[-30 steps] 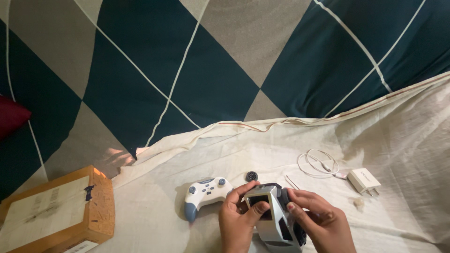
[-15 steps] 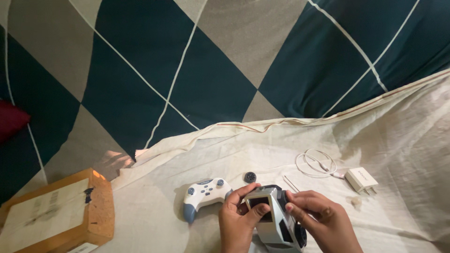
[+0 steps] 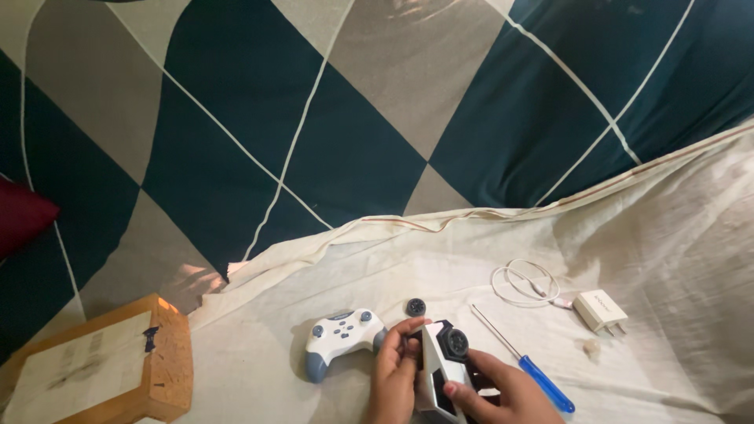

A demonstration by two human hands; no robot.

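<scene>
Toy car (image 3: 441,369), light rigid plastic with small fragile wheels, sits gripped by its body between left hand (image 3: 393,377) and right hand (image 3: 491,389)

1 head-worn view looks steeply down, close over the cream sheet (image 3: 377,267), hands at its bottom edge.

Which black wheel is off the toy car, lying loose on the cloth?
The small black wheel lying alone on the cream cloth, just beyond the left hand. The other wheel is mounted on the held toy car.
</scene>
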